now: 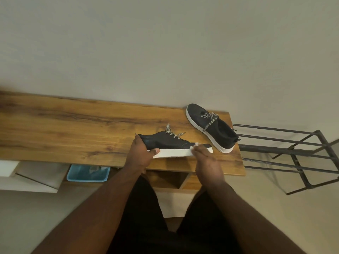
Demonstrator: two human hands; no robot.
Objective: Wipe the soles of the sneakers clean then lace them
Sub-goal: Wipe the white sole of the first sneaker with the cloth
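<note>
The near sneaker (170,143) lies tipped on its side near the front edge of the wooden table (73,129), white sole (172,153) facing the person. The left hand (141,153) grips its toe end at nine o'clock, fingers curled over the dark upper and thumb pressed on the sole. The right hand (206,161), at the heel end at three o'clock, pinches a small white wipe (194,145) against the sole's edge. The second sneaker (212,128) rests upright at about one o'clock from the first, apart from both hands, its striped laces (209,118) loose. A metal rack (293,153) stands beyond the table's right end, and a blue tray (88,173) sits below the tabletop.
</note>
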